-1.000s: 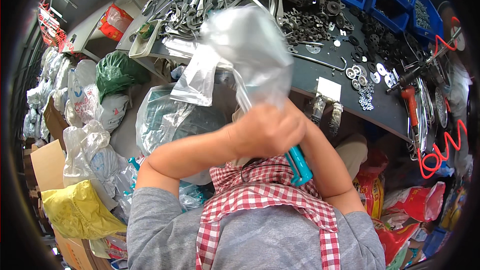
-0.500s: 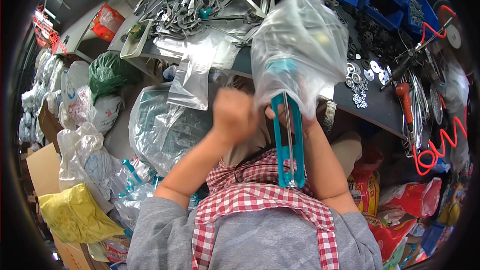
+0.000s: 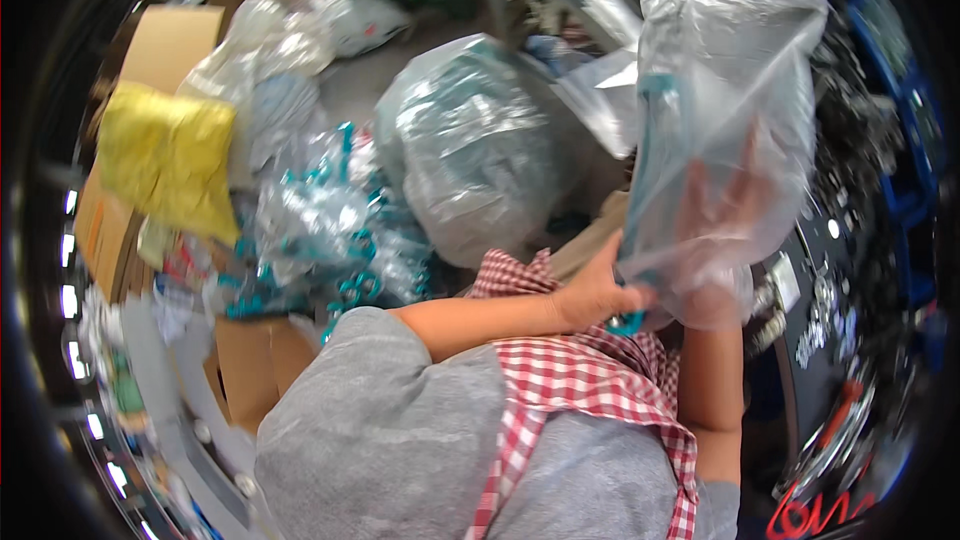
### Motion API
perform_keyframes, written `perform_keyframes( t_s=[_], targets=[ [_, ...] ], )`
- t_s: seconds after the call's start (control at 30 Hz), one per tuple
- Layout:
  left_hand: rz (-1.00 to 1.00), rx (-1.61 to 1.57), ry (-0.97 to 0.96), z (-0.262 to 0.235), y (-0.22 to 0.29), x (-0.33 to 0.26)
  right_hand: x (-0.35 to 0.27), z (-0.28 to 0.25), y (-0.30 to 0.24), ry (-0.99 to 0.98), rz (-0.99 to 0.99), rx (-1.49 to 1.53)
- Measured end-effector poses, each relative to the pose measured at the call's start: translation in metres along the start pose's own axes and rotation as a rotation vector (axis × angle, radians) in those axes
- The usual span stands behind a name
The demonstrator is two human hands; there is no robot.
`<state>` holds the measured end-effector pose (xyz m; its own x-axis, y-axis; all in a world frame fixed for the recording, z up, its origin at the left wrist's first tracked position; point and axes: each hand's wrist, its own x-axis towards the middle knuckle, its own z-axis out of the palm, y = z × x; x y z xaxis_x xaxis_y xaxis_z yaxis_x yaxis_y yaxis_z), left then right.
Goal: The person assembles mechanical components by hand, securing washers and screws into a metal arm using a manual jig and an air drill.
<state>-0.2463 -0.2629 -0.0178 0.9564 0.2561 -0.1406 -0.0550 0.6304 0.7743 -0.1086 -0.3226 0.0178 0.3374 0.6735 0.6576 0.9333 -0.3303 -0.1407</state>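
Clear plastic bag (image 3: 735, 100) over right hand (image 3: 725, 205), left hand (image 3: 600, 290) gripping its bottom

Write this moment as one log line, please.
left hand: grips teal-handled tool | right hand: inside clear plastic bag | tool: partly bagged

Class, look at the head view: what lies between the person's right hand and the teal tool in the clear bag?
In the head view, only the clear plastic bag film: the right hand shows through it, beside the teal tool inside.
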Motion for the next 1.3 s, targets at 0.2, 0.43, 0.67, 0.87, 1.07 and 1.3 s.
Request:
perform_keyframes(
  t_s=[0.2, 0.43, 0.67, 0.87, 1.07, 1.3],
  targets=[
    [0.429, 0.049, 0.661, -0.14, 0.048, -0.035, -0.045, 0.007, -0.072, -0.381, -0.166, 0.303],
    [0.229, 0.193, 1.939, -0.357, 0.105, -0.184, -0.057, -0.039, -0.014, -0.249, 0.254, 0.502],
    [0.332, -0.227, 1.717, -0.46, 0.026, -0.374, 0.006, -0.173, 0.007, 0.253, -0.034, 1.596],
    [-0.176, 0.639, 1.772, -0.462, 0.034, -0.27, 0.041, -0.201, -0.025, 0.285, -0.39, 2.134],
    [-0.583, 1.741, 1.824, -0.4, 0.12, -0.248, 0.008, -0.215, -0.048, 0.557, 0.055, 2.347],
    [0.647, 1.346, 0.517, -0.157, 0.155, 0.072, -0.019, -0.246, 0.009, 0.215, -0.113, 2.202]
  ],
)
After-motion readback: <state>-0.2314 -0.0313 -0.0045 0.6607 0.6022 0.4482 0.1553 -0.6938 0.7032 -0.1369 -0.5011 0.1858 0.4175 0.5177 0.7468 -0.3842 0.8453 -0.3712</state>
